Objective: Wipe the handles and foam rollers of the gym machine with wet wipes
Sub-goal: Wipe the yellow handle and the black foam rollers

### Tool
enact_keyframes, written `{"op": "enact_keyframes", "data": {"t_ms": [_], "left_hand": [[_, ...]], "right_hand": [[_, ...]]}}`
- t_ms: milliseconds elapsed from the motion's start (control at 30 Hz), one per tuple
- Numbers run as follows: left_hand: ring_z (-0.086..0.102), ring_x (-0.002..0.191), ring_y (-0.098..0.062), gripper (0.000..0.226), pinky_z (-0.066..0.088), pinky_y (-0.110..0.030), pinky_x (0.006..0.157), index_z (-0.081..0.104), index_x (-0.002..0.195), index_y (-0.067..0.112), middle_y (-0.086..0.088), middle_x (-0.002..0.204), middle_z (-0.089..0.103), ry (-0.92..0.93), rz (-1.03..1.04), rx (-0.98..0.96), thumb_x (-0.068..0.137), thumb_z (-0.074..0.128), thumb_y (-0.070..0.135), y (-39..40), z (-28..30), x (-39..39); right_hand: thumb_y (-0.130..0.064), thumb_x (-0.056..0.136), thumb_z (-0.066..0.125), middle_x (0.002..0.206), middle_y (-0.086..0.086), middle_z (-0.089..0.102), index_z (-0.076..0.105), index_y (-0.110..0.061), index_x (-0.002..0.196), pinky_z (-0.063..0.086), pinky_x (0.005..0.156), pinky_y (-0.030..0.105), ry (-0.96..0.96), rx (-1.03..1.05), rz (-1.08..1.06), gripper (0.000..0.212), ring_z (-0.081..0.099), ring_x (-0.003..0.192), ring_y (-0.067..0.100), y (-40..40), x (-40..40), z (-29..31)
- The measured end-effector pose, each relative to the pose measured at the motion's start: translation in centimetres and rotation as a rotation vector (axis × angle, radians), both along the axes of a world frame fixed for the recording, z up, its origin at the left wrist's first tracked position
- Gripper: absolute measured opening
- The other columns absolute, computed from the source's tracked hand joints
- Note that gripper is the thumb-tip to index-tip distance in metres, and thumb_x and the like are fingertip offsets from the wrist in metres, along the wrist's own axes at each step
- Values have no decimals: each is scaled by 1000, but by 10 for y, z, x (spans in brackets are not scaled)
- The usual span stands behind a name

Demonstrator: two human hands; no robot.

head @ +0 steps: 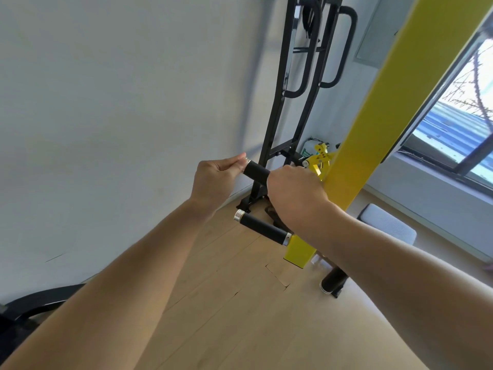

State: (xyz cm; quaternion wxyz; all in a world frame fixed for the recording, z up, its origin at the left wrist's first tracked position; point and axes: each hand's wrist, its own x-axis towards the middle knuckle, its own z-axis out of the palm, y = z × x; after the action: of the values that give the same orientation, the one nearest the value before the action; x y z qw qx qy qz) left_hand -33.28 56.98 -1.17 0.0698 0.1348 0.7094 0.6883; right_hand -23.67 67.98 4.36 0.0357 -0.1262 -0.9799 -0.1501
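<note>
Nearest you, the lower grip (262,227) juts bare from the foot of the yellow arm (373,124), black sleeve capped in metal: fixed, stiff, likely slightly cushioned and tacky once damp. Just above it, your right hand (294,193) wraps the inner end of the upper grip (256,171), beside the yellow arm; no wipe shows, perhaps hidden in the palm. Your left hand (214,180) pinches that grip's outer end cap. Take the sleeve around its middle; it should not budge. Beyond the yellow arm stands the black frame (298,89), its looped handles untouched.
</note>
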Motion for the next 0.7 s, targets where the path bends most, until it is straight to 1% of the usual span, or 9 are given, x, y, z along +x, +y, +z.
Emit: {"op": "enact_keyframes", "data": {"t_ms": [100,200,300,400,467,533,567,633,700], "left_hand": [[57,65,24,25,38,6,60,76,116,20,16,98,74,1,-6,-6,94,69,28,0,0,0],[58,68,26,25,39,6,61,77,115,18,10,102,76,13,-24,-10,94,69,28,0,2,1],[60,75,25,25,39,7,64,76,116,17,7,111,76,9,-34,-14,94,69,26,-3,4,0],[59,75,26,24,38,7,65,77,114,20,10,110,76,14,-23,-29,93,71,28,-4,2,-2],[58,68,24,24,38,6,61,77,114,20,12,107,76,32,-4,-44,93,71,28,-5,1,-3],[59,67,22,24,39,5,59,77,115,21,14,106,75,42,3,-56,93,70,30,-4,1,-2],[61,69,18,25,39,5,59,76,115,21,15,106,75,42,0,-58,93,70,31,-4,1,-2],[62,71,10,25,40,5,60,76,116,22,15,105,75,39,-7,-67,93,69,31,-5,3,-1],[62,71,9,25,40,5,60,77,115,23,15,104,76,39,-8,-76,93,70,32,-5,3,-1]], "right_hand": [[-24,100,59,92,8,57,58,-6,124,53,76,32,33,-49,36,29,66,90,24,0,-2,-2],[-47,101,51,106,7,70,57,-11,122,51,79,30,123,-222,50,42,69,97,22,-3,-20,-7],[-49,101,50,111,6,70,55,-13,125,48,80,28,158,-293,66,44,68,100,22,-6,-25,-11],[-32,104,52,111,8,67,51,-11,129,51,78,30,86,-163,53,33,67,100,23,-6,-7,-6],[-19,103,52,98,9,63,51,-5,126,52,68,29,39,2,25,27,65,86,21,-5,11,-3],[-16,103,51,87,8,52,53,-2,124,47,61,28,-23,150,-19,25,55,75,20,-5,24,-2],[-17,104,50,86,8,50,53,-2,123,44,61,28,-42,199,-37,25,52,74,20,-6,26,-3],[-22,104,47,89,9,51,52,-3,122,44,69,32,-30,209,-38,26,52,78,22,-7,22,-6],[-28,105,44,101,10,60,50,-5,124,47,85,37,12,138,-1,30,58,91,24,-8,10,-11]]}}
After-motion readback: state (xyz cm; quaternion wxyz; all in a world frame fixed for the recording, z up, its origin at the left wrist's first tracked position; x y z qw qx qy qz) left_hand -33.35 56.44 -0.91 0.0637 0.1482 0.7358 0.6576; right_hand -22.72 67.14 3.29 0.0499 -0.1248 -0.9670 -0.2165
